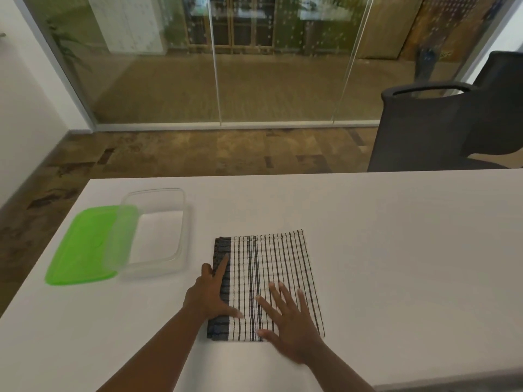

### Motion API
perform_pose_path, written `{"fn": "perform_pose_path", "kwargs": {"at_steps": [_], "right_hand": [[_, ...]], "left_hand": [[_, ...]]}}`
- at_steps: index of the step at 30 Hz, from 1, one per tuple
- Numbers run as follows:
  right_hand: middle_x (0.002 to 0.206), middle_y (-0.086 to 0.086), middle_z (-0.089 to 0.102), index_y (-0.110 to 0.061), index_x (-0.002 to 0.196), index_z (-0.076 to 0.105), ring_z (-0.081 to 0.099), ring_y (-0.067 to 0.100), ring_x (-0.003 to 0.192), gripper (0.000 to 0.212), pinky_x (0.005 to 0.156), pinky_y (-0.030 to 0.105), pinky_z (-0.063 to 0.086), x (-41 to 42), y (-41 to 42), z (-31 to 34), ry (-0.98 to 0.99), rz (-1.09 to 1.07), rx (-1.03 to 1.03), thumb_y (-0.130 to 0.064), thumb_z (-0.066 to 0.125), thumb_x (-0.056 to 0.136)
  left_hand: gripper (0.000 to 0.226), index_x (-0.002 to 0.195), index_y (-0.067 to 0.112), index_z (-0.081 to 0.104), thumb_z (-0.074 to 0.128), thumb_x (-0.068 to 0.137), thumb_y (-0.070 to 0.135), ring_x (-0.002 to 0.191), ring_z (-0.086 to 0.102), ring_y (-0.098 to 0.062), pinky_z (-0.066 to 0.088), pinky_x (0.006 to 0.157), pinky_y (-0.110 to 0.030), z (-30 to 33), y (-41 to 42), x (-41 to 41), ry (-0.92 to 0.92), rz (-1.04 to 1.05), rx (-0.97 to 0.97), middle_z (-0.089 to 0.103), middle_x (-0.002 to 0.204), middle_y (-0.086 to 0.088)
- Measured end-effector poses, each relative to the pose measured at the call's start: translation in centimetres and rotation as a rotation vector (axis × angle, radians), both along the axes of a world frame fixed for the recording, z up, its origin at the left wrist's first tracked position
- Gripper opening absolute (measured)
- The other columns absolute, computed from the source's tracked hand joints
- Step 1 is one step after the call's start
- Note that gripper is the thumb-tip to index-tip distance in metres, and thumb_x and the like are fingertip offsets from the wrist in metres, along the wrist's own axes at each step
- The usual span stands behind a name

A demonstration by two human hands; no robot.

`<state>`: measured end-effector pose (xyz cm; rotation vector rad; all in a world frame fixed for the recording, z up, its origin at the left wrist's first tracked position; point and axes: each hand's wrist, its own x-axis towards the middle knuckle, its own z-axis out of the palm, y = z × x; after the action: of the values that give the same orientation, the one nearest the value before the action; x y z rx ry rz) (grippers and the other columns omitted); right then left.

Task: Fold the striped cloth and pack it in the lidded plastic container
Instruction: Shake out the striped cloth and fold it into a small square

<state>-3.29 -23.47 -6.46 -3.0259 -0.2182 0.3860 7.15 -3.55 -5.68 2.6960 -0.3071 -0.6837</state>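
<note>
Both hands are flat on the folded striped cloth [271,281] near the bench [396,250] front: right hand [288,326] spread on top, left hand [210,295] straight-fingered along its dark left edge. Further back-left sits the clear container [181,219], its green lid [82,247] beside it.

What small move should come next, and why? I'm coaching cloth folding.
Probably fold it in half again. The striped cloth lies flat under the open left hand and right hand, and looks wider than the open clear container, whose green lid is off.
</note>
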Motion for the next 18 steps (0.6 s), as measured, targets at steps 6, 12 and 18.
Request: {"fn": "perform_pose_path", "kwargs": {"at_steps": [6, 12, 18], "right_hand": [[0.146, 0.002, 0.035, -0.029, 0.136, 0.043, -0.017, 0.007, 0.144, 0.068, 0.108, 0.042, -0.006, -1.4, -2.7, -0.1, -0.056, -0.159, 0.016, -0.064, 0.009, 0.089], [0.158, 0.004, 0.004, -0.012, 0.148, 0.009, -0.031, 0.005, 0.139, 0.070, 0.110, 0.038, -0.007, -0.7, -2.5, -0.2, -0.198, -0.340, 0.066, -0.052, -0.004, 0.093], [0.139, -0.013, -0.049, -0.042, 0.125, -0.044, -0.056, -0.004, 0.115, 0.072, 0.110, 0.042, -0.025, 0.0, -3.3, -2.6, -0.054, -0.259, 0.147, -0.074, -0.023, 0.064]], "left_hand": [[0.142, 0.143, 0.027, -0.021, 0.047, 0.037, 0.092, 0.129, 0.029, -0.024, 0.037, 0.099, -0.041, -1.2, 2.3, -1.8, -0.137, -0.110, 0.199, 0.012, 0.149, -0.009], [0.122, 0.147, 0.005, 0.013, 0.011, 0.061, 0.091, 0.145, 0.014, -0.032, -0.008, 0.116, -0.038, 0.2, 0.8, -2.9, -0.391, -0.312, 0.100, 0.024, 0.155, -0.016], [0.095, 0.145, 0.020, -0.022, 0.014, 0.077, 0.075, 0.140, -0.032, -0.026, 0.000, 0.108, -0.043, -0.7, -0.1, -4.2, -0.599, -0.633, 0.241, -0.019, 0.157, -0.015]]}}
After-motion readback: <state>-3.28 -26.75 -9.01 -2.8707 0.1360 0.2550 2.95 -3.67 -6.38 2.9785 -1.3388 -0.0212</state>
